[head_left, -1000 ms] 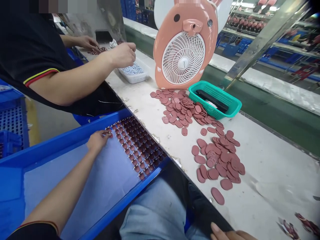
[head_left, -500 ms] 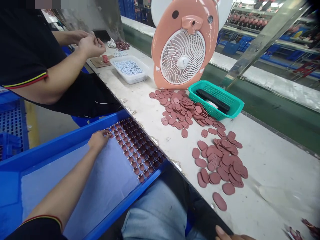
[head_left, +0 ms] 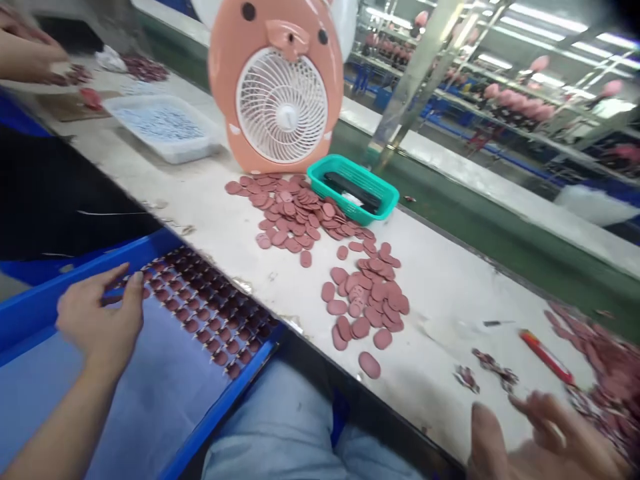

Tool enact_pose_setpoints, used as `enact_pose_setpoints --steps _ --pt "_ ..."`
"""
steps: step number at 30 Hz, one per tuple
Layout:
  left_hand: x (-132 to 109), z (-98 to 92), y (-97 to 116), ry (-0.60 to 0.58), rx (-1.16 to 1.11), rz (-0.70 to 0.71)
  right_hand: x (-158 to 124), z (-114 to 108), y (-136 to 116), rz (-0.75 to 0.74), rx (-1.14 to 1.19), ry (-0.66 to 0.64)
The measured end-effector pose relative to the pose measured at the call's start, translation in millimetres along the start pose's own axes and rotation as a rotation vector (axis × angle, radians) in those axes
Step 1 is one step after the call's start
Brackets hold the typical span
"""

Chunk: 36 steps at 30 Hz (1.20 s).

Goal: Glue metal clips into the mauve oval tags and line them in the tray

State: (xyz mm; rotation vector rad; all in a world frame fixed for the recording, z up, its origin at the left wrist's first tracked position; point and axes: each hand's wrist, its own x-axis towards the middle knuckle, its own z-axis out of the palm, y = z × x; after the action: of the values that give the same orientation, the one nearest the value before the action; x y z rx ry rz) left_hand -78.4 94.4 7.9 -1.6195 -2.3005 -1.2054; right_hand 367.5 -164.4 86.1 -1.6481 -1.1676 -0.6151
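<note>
Small dark-red pieces (head_left: 210,313) lie flat in tidy slanting rows on a pale sheet (head_left: 165,387) inside the blue tray (head_left: 235,393) — packed into its far right corner, along the wall next to the bench (head_left: 450,300). On the bench, close to its near edge, a few loose dark-red bits (head_left: 493,370) lie scattered — too blurred to tell their shape.

Blue tray (head_left: 225,400) floor is bare on the near side by left hand (head_left: 100,320); rows of dark-red pieces (head_left: 210,313) fill its far-right part. Bench (head_left: 210,200) has an open strip left of far oval pile (head_left: 295,213) & near oval pile (head_left: 367,300), plus a gap betw. near pile & red tool (head_left: 545,357), ahead of right hand (head_left: 540,440). Fan (head_left: 280,87), green basket (head_left: 355,193) & white tray (head_left: 160,127) wall off the back.
</note>
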Motion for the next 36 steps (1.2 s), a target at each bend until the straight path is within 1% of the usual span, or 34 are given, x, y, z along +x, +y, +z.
enact_pose_setpoints --steps 1,2,3,4,5,7,8,10,11,14,16,18,20,22,23,24,25,26,28,29,30,31,33,34,36 --pt "-16.1 -2.9 21.6 0.158 -0.115 0.168 4.1 1.6 -1.4 0.162 0.010 -0.005" --pt "-36.2 -8.1 45.7 0.167 -0.275 0.402 8.0 4.4 -3.3 0.284 0.013 -0.051" --pt "-59.0 -14.9 71.1 0.081 -0.434 0.622 11.4 7.9 -5.1 0.378 0.001 -0.109" --pt "-82.7 -22.4 96.4 -0.015 -0.500 0.739 14.3 11.5 -6.2 0.456 -0.026 -0.181" --pt "-105.8 -29.7 120.1 -0.082 -0.538 0.811 16.5 15.0 -6.4 0.515 -0.063 -0.254" --pt "-144.8 -39.9 158.4 -0.276 -0.614 0.955 19.7 21.0 -4.2 0.584 -0.130 -0.385" --pt "-159.5 -42.2 171.6 -0.371 -0.646 0.994 21.2 23.6 -2.0 0.598 -0.155 -0.439" --pt "-178.6 -42.4 186.1 -0.509 -0.704 1.007 24.7 28.5 3.7 0.592 -0.188 -0.513" --pt "-183.8 -41.7 188.4 -0.544 -0.720 0.996 27.0 31.0 6.8 0.581 -0.196 -0.527" --pt "-188.3 -44.7 185.3 -0.582 -0.762 0.958 35.7 39.1 14.8 0.563 -0.171 -0.541" --pt "-187.8 -53.5 182.6 -0.622 -0.808 0.898 41.2 42.8 16.4 0.563 -0.114 -0.534" --pt "-187.9 -66.4 183.3 -0.683 -0.864 0.769 44.0 42.0 12.0 0.579 -0.023 -0.511" --pt "-189.0 -80.8 186.7 -0.761 -0.919 0.566 42.0 35.2 0.1 0.596 0.107 -0.466" --pt "-189.7 -94.0 190.0 -0.858 -0.966 0.346 34.5 24.1 -18.5 0.609 0.281 -0.430" --pt "-189.7 -99.4 191.0 -0.908 -0.980 0.264 29.1 18.4 -29.4 0.618 0.376 -0.430" --pt "-189.3 -103.7 191.6 -0.973 -0.997 0.173 23.1 13.3 -40.6 0.634 0.469 -0.457" --pt "-188.7 -107.0 192.0 -1.053 -1.024 0.049 17.1 9.2 -51.6 0.653 0.550 -0.497" --pt "-188.0 -109.6 192.4 -1.139 -1.059 -0.108 11.5 6.2 -61.6 0.671 0.610 -0.543" --pt "-186.7 -114.0 194.2 -1.295 -1.121 -0.461 3.2 3.2 -77.5 0.720 0.710 -0.639" --pt "-186.2 -116.4 195.7 -1.341 -1.135 -0.603 1.0 2.8 -82.9 0.745 0.771 -0.683" --pt "-185.9 -118.9 197.3 -1.366 -1.137 -0.681 -0.2 3.0 -86.5 0.773 0.840 -0.719" --pt "-185.7 -121.5 198.8 -1.377 -1.131 -0.687 -0.4 3.4 -88.6 0.805 0.917 -0.754" --pt "-185.8 -126.1 200.3 -1.413 -1.122 -0.655 0.3 4.6 -89.2 0.876 1.073 -0.821" --pt "-186.3 -127.4 199.9 -1.450 -1.131 -0.651 0.7 4.9 -88.6 0.912 1.140 -0.849" --pt "-187.9 -127.5 197.1 -1.582 -1.187 -0.693 0.5 5.0 -87.5 0.982 1.252 -0.918"
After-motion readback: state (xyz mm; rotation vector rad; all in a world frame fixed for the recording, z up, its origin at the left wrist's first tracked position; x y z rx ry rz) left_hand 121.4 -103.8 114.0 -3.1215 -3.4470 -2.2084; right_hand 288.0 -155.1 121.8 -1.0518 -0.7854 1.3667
